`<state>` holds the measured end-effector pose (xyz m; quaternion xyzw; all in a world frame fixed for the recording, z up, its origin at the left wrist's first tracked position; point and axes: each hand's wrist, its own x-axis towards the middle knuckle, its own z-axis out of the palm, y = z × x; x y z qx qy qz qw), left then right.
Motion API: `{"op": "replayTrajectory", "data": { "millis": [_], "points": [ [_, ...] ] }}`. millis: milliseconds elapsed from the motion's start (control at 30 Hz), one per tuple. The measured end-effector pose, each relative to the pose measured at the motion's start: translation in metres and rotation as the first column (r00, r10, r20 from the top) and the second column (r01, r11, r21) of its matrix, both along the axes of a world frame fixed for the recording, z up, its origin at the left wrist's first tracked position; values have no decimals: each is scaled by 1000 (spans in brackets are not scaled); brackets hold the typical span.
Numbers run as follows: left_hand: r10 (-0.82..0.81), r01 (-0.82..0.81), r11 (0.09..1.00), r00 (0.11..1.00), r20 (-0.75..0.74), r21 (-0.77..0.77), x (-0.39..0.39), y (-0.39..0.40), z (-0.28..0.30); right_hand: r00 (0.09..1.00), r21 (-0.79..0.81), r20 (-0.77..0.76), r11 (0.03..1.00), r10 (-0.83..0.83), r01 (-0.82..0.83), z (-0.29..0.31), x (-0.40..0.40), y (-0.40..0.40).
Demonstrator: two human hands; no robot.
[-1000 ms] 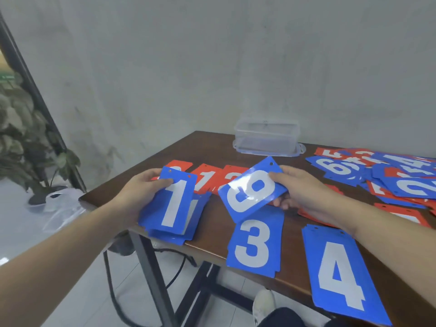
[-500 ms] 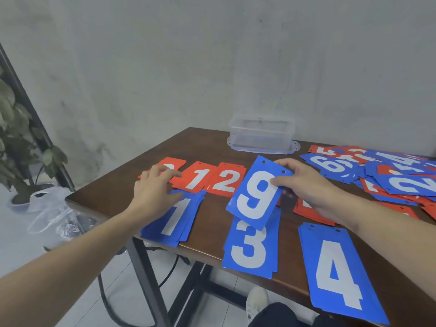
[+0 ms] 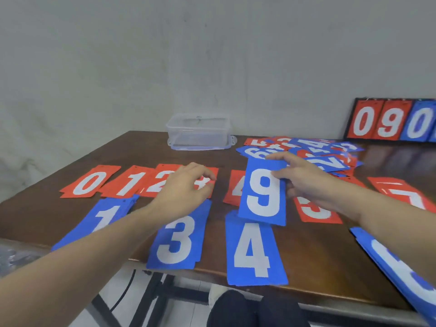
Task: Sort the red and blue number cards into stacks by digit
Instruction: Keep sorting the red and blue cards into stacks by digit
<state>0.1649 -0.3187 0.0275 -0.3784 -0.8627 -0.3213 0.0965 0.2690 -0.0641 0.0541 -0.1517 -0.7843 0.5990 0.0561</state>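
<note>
Several digit stacks are laid; the unsorted pile [image 3: 306, 152] remains. My right hand [image 3: 304, 178] pinches the blue 9 card [image 3: 263, 192]; my left hand [image 3: 186, 185], loosely curled, holds nothing.

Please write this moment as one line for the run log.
right hand: holds blue 9 card above table | left hand: over red cards, holds nothing | blue 9: not yet placed

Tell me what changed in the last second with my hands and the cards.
The left hand let go of the blue 1 stack and moved right, over the red cards. The right hand carried the blue 9 card rightward, above the blue 4 stack. The stacks stayed put.
</note>
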Motion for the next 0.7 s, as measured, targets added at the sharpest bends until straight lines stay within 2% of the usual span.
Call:
{"op": "replayTrajectory", "data": {
  "millis": [233,433,533,700],
  "points": [
    [-207,209,977,977,39,-33,31,92,-4,966,10,-81,969,-245,246,9,77,75],
    [-378,382,924,920,99,-25,68,176,1,940,36,-26,939,-341,341,22,151,137],
    [-469,473,880,878,98,-33,93,219,1,897,19,-11,897,-442,442,21,186,166],
    [-587,591,804,807,63,-67,132,283,0,796,119,-23,789,-605,603,11,239,212]
  ]
}}
